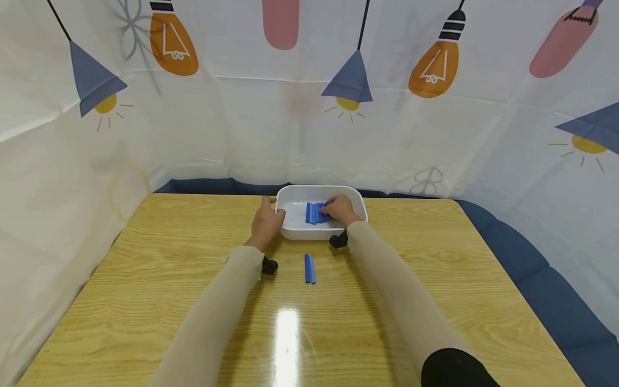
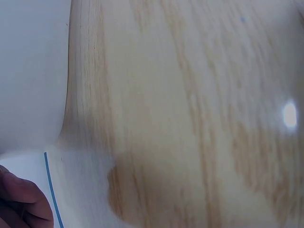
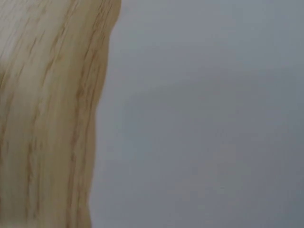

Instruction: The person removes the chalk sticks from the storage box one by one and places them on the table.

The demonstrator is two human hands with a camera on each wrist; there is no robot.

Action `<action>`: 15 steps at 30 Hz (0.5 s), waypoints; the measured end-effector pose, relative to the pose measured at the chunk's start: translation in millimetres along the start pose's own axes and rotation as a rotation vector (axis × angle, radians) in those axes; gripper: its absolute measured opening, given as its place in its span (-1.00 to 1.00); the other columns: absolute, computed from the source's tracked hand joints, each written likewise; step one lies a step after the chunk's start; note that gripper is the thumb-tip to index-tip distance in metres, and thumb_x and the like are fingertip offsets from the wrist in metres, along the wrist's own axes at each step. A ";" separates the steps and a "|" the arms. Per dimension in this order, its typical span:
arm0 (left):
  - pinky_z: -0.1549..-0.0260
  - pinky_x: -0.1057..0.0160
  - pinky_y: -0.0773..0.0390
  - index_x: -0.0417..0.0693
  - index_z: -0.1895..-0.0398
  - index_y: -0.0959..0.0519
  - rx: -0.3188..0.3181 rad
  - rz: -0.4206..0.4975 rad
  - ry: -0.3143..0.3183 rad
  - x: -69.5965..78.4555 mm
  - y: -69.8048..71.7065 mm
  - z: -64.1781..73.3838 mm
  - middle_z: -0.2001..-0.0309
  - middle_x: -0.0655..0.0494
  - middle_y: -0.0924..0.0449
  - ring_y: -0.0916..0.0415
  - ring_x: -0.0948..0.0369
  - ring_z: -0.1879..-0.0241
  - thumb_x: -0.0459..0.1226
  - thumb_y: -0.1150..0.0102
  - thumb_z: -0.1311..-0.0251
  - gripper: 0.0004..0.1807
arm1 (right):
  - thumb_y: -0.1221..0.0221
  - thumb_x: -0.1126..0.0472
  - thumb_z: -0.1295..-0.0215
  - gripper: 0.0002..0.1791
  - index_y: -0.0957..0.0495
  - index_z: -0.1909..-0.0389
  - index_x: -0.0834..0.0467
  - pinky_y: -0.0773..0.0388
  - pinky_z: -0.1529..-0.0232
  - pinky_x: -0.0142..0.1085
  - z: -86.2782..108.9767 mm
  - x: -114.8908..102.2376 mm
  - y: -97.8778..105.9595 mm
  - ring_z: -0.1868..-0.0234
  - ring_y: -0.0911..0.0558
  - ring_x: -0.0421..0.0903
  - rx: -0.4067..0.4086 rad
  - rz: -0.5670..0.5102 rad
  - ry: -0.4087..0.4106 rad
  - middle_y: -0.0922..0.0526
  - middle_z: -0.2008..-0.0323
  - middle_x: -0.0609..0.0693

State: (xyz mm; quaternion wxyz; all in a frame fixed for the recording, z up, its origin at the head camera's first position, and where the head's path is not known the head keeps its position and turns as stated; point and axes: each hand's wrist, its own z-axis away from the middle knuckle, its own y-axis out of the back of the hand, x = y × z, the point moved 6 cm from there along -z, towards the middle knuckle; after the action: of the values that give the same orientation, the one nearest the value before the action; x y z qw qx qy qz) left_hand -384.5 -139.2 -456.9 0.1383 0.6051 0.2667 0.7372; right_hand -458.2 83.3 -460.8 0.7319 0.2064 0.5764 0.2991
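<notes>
A white rectangular tray (image 1: 309,235) stands at the far side of the table. Inside it, several blue sticks (image 1: 312,213), some lighter and some darker, lie side by side. My left hand (image 1: 266,221) grips the tray's left side, its thumb by the rim. In the left wrist view only part of that hand (image 2: 23,202) shows, at the lower left corner. Reaching into the tray, my right hand (image 1: 342,208) pinches a stick at the right end of the row; its fingertips partly cover it. Two more blue sticks (image 1: 310,269) lie on the table before the tray.
The wood-grain table (image 1: 193,301) reflects a bright light near its front. Behind it hangs a white cloth (image 1: 261,129) printed with lamps and bulbs. Dark blue padding (image 1: 546,285) runs along the right edge. The right wrist view shows just blurred tray wall (image 3: 204,142) and wood.
</notes>
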 end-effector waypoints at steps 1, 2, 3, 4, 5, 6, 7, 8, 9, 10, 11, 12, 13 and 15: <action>-0.09 -0.01 -0.44 0.07 -0.35 -0.17 -0.002 0.001 0.001 -0.1 -0.1 0.0 -0.22 -0.09 -0.45 -0.44 0.01 -0.14 -0.09 0.09 -0.29 -0.45 | -0.33 0.18 -0.13 -0.63 -0.61 0.07 0.27 -0.52 0.01 -0.19 -0.3 0.1 0.0 0.13 -0.56 -0.04 0.003 0.002 0.004 -0.66 0.08 0.14; -0.10 -0.01 -0.44 0.07 -0.35 -0.16 -0.003 0.001 0.001 -0.2 -0.2 0.0 -0.22 -0.09 -0.45 -0.44 0.01 -0.14 -0.09 0.09 -0.30 -0.45 | -0.33 0.18 -0.13 -0.63 -0.61 0.07 0.27 -0.52 0.01 -0.19 -0.6 0.3 0.1 0.13 -0.56 -0.04 0.005 0.002 0.005 -0.66 0.08 0.14; -0.10 -0.01 -0.44 0.07 -0.35 -0.16 -0.003 0.002 0.001 -0.2 -0.2 0.0 -0.23 -0.09 -0.45 -0.44 0.01 -0.14 -0.09 0.09 -0.30 -0.45 | -0.34 0.18 -0.13 -0.63 -0.61 0.07 0.27 -0.52 0.00 -0.18 -0.8 0.5 0.1 0.12 -0.56 -0.04 0.007 0.004 0.007 -0.66 0.08 0.14; -0.10 -0.01 -0.44 0.07 -0.35 -0.16 -0.003 0.001 0.001 -0.2 -0.3 0.0 -0.23 -0.09 -0.45 -0.44 0.01 -0.14 -0.09 0.09 -0.30 -0.45 | -0.33 0.18 -0.13 -0.63 -0.61 0.07 0.27 -0.52 0.00 -0.18 -1.0 0.7 0.2 0.12 -0.57 -0.04 0.008 0.005 0.007 -0.66 0.07 0.14; -0.10 -0.01 -0.44 0.07 -0.35 -0.17 -0.002 0.001 0.002 -0.3 -0.2 0.0 -0.23 -0.09 -0.45 -0.44 0.01 -0.14 -0.08 0.09 -0.30 -0.45 | -0.33 0.18 -0.13 -0.63 -0.61 0.06 0.27 -0.52 -0.01 -0.18 -1.2 1.0 0.1 0.11 -0.57 -0.04 0.009 0.004 0.005 -0.66 0.07 0.14; -0.09 -0.01 -0.44 0.08 -0.35 -0.17 -0.001 -0.001 0.002 -0.4 -0.3 -0.1 -0.22 -0.09 -0.45 -0.44 0.01 -0.14 -0.09 0.09 -0.30 -0.45 | -0.33 0.19 -0.14 -0.63 -0.61 0.06 0.27 -0.52 -0.03 -0.18 -1.3 1.2 0.1 0.11 -0.57 -0.04 0.009 0.003 0.002 -0.66 0.06 0.14; -0.09 -0.01 -0.44 0.08 -0.34 -0.17 0.002 -0.002 0.002 -0.4 -0.3 -0.2 -0.22 -0.10 -0.45 -0.44 0.01 -0.14 -0.09 0.08 -0.29 -0.45 | -0.33 0.19 -0.14 -0.63 -0.61 0.05 0.27 -0.51 -0.04 -0.17 -1.4 1.4 0.1 0.10 -0.57 -0.04 0.009 0.001 -0.002 -0.66 0.06 0.14; -0.09 -0.01 -0.44 0.08 -0.34 -0.17 0.003 -0.003 0.003 -0.4 -0.4 -0.2 -0.22 -0.10 -0.45 -0.44 0.01 -0.14 -0.09 0.08 -0.29 -0.45 | -0.33 0.19 -0.14 -0.63 -0.60 0.05 0.27 -0.51 -0.04 -0.17 -1.4 1.7 0.2 0.10 -0.57 -0.04 0.009 0.001 -0.005 -0.65 0.05 0.14; -0.09 -0.01 -0.44 0.08 -0.34 -0.17 0.003 -0.004 0.003 -0.5 -0.6 -0.2 -0.22 -0.10 -0.45 -0.44 0.01 -0.14 -0.09 0.08 -0.29 -0.45 | -0.33 0.19 -0.14 -0.63 -0.60 0.04 0.27 -0.51 -0.05 -0.17 -1.4 1.7 0.1 0.10 -0.57 -0.04 0.009 -0.001 -0.009 -0.65 0.05 0.14; -0.09 -0.01 -0.45 0.08 -0.34 -0.17 0.005 -0.004 0.003 -0.5 -0.7 -0.2 -0.22 -0.10 -0.45 -0.44 0.01 -0.14 -0.09 0.08 -0.29 -0.45 | -0.32 0.20 -0.15 -0.63 -0.60 0.04 0.27 -0.51 -0.05 -0.18 -1.3 1.9 0.0 0.10 -0.57 -0.05 0.008 -0.004 -0.013 -0.65 0.05 0.14; -0.09 -0.01 -0.45 0.08 -0.34 -0.17 0.007 -0.006 0.003 -0.5 -0.8 -0.2 -0.22 -0.10 -0.45 -0.44 0.01 -0.14 -0.08 0.08 -0.29 -0.45 | -0.32 0.20 -0.15 -0.63 -0.60 0.04 0.28 -0.52 -0.05 -0.18 -1.0 1.8 0.1 0.11 -0.57 -0.05 0.007 -0.006 -0.016 -0.65 0.05 0.15; -0.08 -0.01 -0.45 0.07 -0.34 -0.18 0.009 -0.007 0.002 -0.5 -0.7 -0.2 -0.22 -0.10 -0.46 -0.44 0.01 -0.14 -0.09 0.08 -0.29 -0.45 | -0.32 0.21 -0.15 -0.63 -0.59 0.03 0.28 -0.52 -0.04 -0.18 -0.8 1.6 0.1 0.12 -0.58 -0.05 0.006 -0.007 -0.017 -0.65 0.05 0.15; -0.08 -0.01 -0.45 0.07 -0.34 -0.18 0.010 -0.007 0.001 -0.3 -0.5 0.0 -0.22 -0.10 -0.46 -0.44 0.01 -0.14 -0.09 0.08 -0.29 -0.45 | -0.32 0.21 -0.16 -0.63 -0.59 0.03 0.28 -0.52 -0.03 -0.19 -0.6 1.4 0.1 0.13 -0.58 -0.06 0.005 -0.009 -0.019 -0.65 0.05 0.15; -0.09 -0.01 -0.44 0.07 -0.34 -0.18 0.011 -0.009 0.000 -0.2 -0.1 0.1 -0.22 -0.10 -0.46 -0.44 0.01 -0.14 -0.09 0.08 -0.29 -0.45 | -0.31 0.21 -0.16 -0.63 -0.60 0.03 0.28 -0.53 0.01 -0.21 -0.5 1.2 0.2 0.15 -0.59 -0.07 0.002 -0.008 -0.026 -0.66 0.06 0.15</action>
State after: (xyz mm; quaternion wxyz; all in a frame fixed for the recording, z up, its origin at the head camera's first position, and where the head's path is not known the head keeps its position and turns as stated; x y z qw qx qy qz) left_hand -384.3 -139.2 -457.1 0.1383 0.6045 0.2736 0.7352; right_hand -458.5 84.1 -461.7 0.7404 0.2088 0.5679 0.2928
